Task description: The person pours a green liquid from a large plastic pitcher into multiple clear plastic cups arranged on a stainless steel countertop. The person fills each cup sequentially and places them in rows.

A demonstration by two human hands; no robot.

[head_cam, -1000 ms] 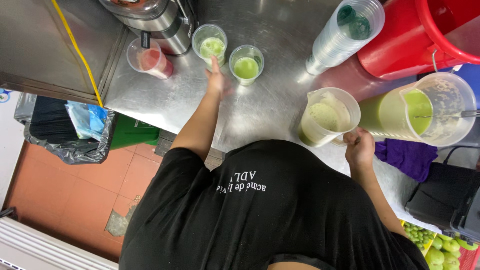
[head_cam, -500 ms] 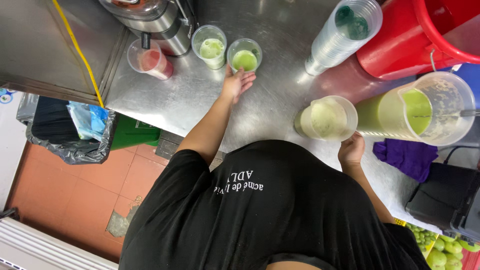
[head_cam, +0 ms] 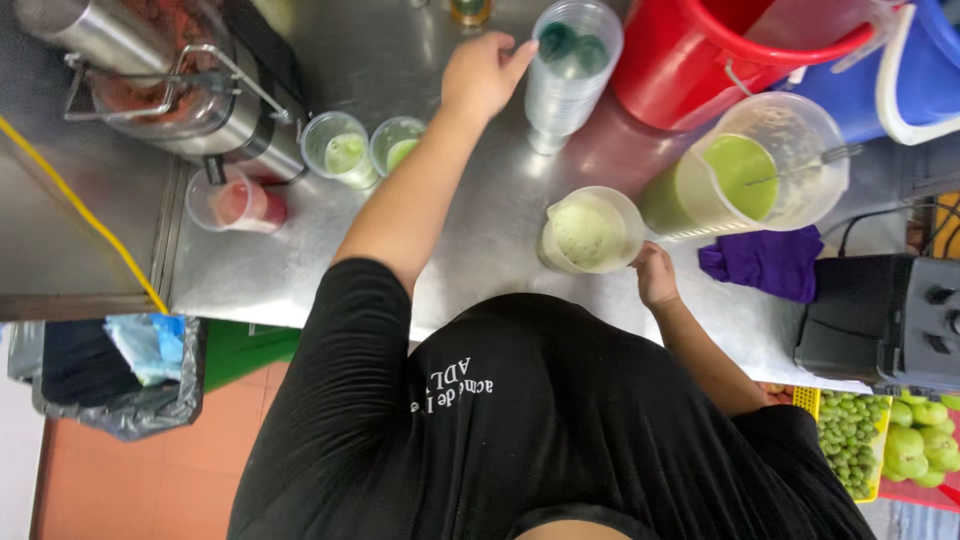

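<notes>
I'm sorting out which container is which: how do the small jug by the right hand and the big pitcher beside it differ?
The small jug holds pale, frothy green liquid; the big pitcher holds a brighter green. The small jug is narrower, the big pitcher much wider. The right hand is at the small jug; no hand touches the big pitcher. Both are clear plastic.

A juice stall or drinks kitchen: a steel counter (head_cam: 470,240) carries a metal juicer (head_cam: 170,90), a stack of plastic cups (head_cam: 570,75), filled cups of green juice (head_cam: 345,155) and red juice (head_cam: 235,205), and a big jug (head_cam: 745,175) of green liquid. A blender base (head_cam: 880,320) stands at the right above crates of green fruit (head_cam: 890,435), with buckets (head_cam: 720,50) behind
</notes>
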